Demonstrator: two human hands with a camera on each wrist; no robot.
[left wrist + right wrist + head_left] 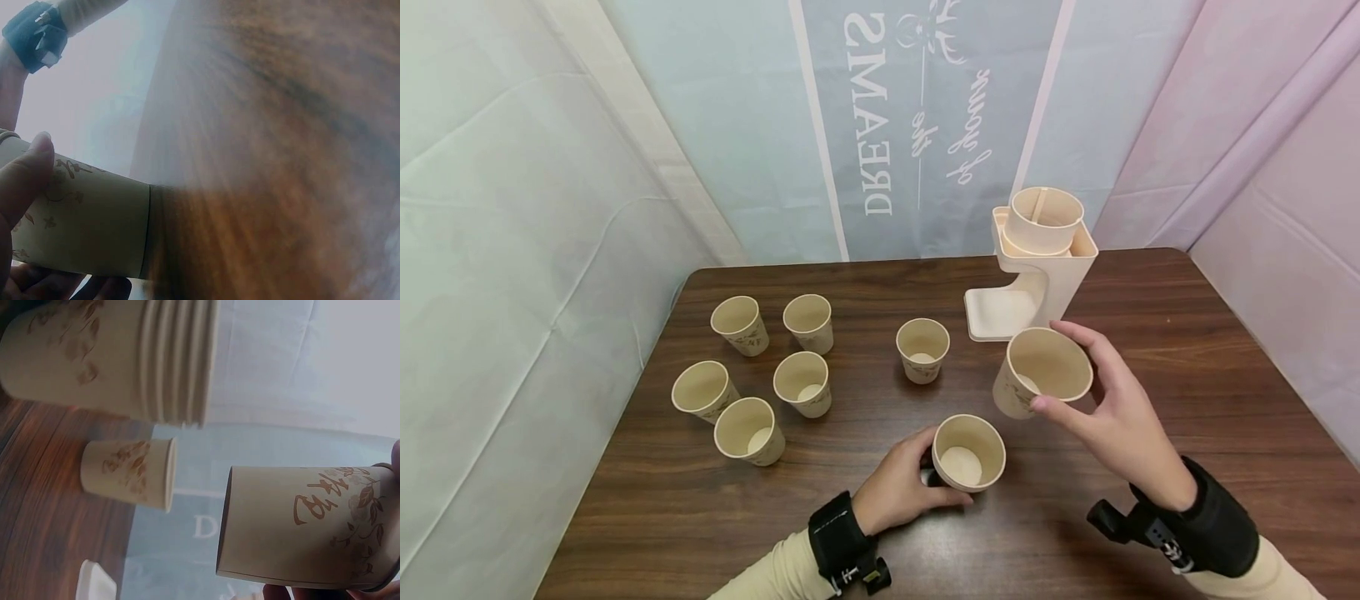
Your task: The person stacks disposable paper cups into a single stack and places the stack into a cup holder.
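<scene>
My left hand [897, 485] grips a stack of beige paper cups [962, 446] standing on the table near its front. Several nested rims show on this stack [172, 359] in the right wrist view. In the left wrist view the thumb lies along the printed side of a paper cup [94, 219]. My right hand [1123, 421] holds a single paper cup [1048, 367] by its rim, thumb on the near side and fingers on the far side. That cup [300, 525] is raised off the table, with brown leaf and character prints.
Several separate paper cups [748, 429] stand mouth up on the left of the table [647, 517]. Another paper cup [922, 350] stands alone near the middle. At the back right is a cream plastic stand [1052, 287] with a round cup-like container [1045, 225] on top.
</scene>
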